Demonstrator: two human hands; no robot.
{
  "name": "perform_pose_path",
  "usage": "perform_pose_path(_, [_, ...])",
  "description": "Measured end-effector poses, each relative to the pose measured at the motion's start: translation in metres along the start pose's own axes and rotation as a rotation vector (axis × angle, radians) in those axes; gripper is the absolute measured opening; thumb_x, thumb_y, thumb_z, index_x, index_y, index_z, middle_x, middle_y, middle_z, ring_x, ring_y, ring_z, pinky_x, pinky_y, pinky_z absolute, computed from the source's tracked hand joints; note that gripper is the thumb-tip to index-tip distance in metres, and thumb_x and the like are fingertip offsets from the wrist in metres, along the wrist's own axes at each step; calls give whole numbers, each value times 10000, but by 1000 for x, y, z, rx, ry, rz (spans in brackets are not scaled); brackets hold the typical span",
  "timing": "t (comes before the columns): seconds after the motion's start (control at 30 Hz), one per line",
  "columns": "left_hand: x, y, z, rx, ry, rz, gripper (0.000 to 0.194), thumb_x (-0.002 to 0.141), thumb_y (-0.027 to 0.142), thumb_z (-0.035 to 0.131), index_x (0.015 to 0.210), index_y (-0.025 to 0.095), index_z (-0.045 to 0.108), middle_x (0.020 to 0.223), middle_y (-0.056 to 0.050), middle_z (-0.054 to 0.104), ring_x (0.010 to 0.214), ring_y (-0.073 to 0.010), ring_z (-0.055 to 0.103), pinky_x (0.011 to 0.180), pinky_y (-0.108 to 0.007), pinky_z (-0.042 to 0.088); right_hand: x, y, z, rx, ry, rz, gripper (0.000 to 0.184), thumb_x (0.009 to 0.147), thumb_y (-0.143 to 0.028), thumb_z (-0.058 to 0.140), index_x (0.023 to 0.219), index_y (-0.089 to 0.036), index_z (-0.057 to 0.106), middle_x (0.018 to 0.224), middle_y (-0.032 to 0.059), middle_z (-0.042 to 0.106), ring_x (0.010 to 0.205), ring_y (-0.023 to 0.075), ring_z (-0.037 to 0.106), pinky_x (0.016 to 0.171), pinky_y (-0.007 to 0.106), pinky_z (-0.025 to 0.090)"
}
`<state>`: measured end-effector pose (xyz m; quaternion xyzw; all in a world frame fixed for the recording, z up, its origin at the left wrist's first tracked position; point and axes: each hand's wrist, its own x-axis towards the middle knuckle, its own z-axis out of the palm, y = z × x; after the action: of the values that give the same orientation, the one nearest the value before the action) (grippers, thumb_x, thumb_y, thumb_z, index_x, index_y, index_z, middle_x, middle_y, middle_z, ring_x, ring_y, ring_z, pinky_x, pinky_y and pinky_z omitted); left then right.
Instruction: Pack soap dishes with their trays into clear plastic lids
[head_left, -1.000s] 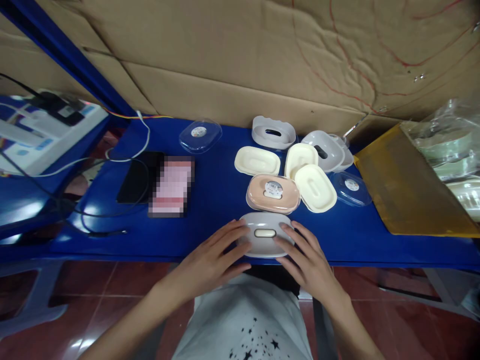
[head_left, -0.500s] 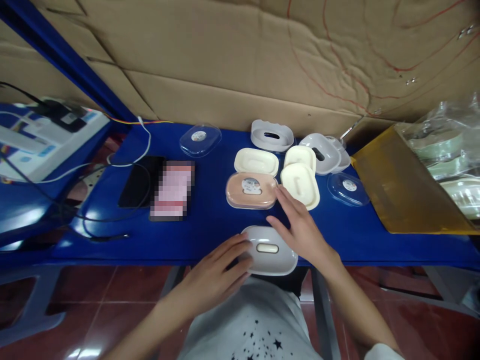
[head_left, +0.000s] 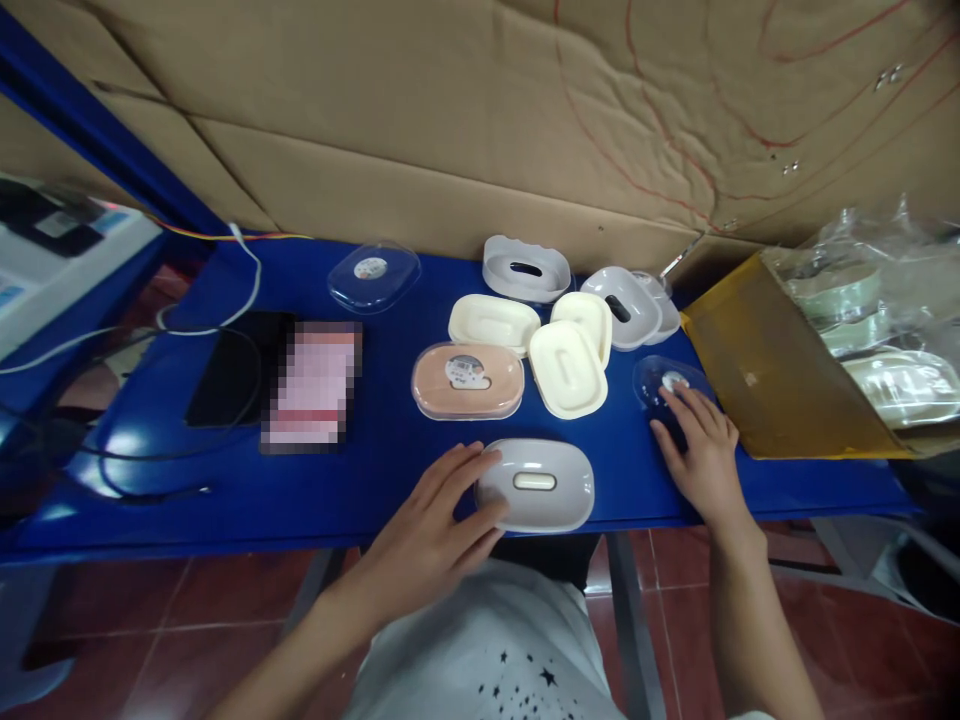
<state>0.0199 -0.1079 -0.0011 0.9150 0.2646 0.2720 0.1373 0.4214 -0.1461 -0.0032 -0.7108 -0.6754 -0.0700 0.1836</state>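
Note:
A grey oval soap dish [head_left: 551, 511] with a cream strip showing through its central slot lies at the table's front edge. My left hand [head_left: 442, 520] grips its left end, fingers and thumb around the rim. Off to the right, my right hand [head_left: 705, 455] is open over a clear plastic lid [head_left: 649, 378], its fingertips at the round white label; whether they press on it I cannot tell. Between and behind the hands are cream inserts [head_left: 568, 370] and a peach soap dish [head_left: 469, 398] under a clear labelled cover.
Two grey dishes [head_left: 525, 262] stand at the back, with another clear lid [head_left: 379, 283] left of them. Phones [head_left: 315, 385] and cables lie at left. A cardboard box [head_left: 795, 370] of plastic-wrapped dishes is at right, a cardboard wall [head_left: 420, 130] behind.
My right hand has moved right, from beside the peach dish and grey dish to the clear lid. My left hand stays at the grey dish. The view has shifted slightly.

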Motion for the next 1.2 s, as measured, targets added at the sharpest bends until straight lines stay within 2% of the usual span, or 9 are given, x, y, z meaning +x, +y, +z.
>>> perform_pose_path(0.07, [0, 0, 0, 3, 12, -7, 183, 1021, 158, 663, 1198, 197, 680, 1529, -172, 531, 1500, -378, 474, 1184, -630, 536, -15, -7, -9, 49, -35, -54, 482, 1077, -452, 588, 1546, -341, 587, 1577, 107, 618, 1456, 359, 563, 1203, 612, 396])
perform_pose_path(0.2, [2, -1, -3, -5, 21, 7, 212, 1039, 223, 675, 1249, 207, 643, 1496, -165, 558, 1452, -351, 516, 1152, -600, 559, -29, -9, -22, 158, -202, -66, 716, 1004, -582, 685, 1649, -393, 439, 1762, 93, 384, 1620, 412, 353, 1257, 684, 313])
perform_pose_path(0.27, [4, -1, -4, -7, 26, 15, 255, 1050, 254, 672, 1295, 207, 624, 1496, -173, 556, 1429, -340, 538, 1136, -582, 571, -27, -3, -24, 223, -240, -39, 760, 976, -616, 713, 1647, -384, 440, 1735, 104, 430, 1597, 404, 403, 1255, 684, 341])
perform_pose_path(0.4, [6, 1, -5, 28, 54, -21, 378, 1053, 282, 676, 1411, 208, 580, 1503, -191, 556, 1391, -350, 570, 1105, -597, 584, -19, -6, -26, 362, -77, 17, 673, 935, -547, 795, 1534, -324, 583, 1593, 125, 583, 1475, 363, 562, 1219, 609, 456])
perform_pose_path(0.5, [6, 3, -5, 28, 83, -62, 429, 1058, 317, 672, 1457, 213, 555, 1482, -192, 571, 1357, -344, 596, 1078, -578, 603, -22, -36, -28, 443, -7, -24, 692, 926, -509, 812, 1546, -324, 567, 1581, 134, 575, 1472, 378, 556, 1188, 614, 496])
perform_pose_path(0.67, [4, 0, -6, 35, 88, -59, 462, 1078, 399, 644, 1489, 214, 540, 1493, -197, 567, 1366, -339, 602, 1064, -560, 619, -36, -102, -19, 442, -100, -176, 730, 943, -532, 791, 1594, -374, 500, 1631, 126, 505, 1454, 398, 549, 1127, 638, 538])
perform_pose_path(0.77, [3, -4, -9, 53, 54, -46, 434, 1094, 396, 616, 1491, 230, 554, 1535, -196, 548, 1393, -341, 597, 1076, -568, 614, -39, -122, -11, 412, -142, -220, 733, 969, -546, 759, 1616, -382, 457, 1647, 122, 482, 1477, 397, 514, 1142, 639, 519])
perform_pose_path(1.0, [1, -9, -11, 37, 73, -27, 382, 1101, 401, 603, 1436, 219, 596, 1503, -171, 609, 1347, -304, 646, 1081, -540, 622, -41, -128, -7, 296, -139, -286, 773, 1012, -500, 717, 1681, -368, 352, 1690, 150, 416, 1479, 408, 502, 1128, 629, 506])
perform_pose_path(1.2, [-2, -10, -8, 14, 77, -66, 364, 1082, 395, 644, 1408, 235, 616, 1495, -152, 624, 1307, -293, 673, 1057, -506, 632, -42, -127, -3, 249, -162, -335, 837, 1016, -437, 724, 1714, -430, 260, 1770, 122, 319, 1496, 416, 498, 1123, 636, 509])
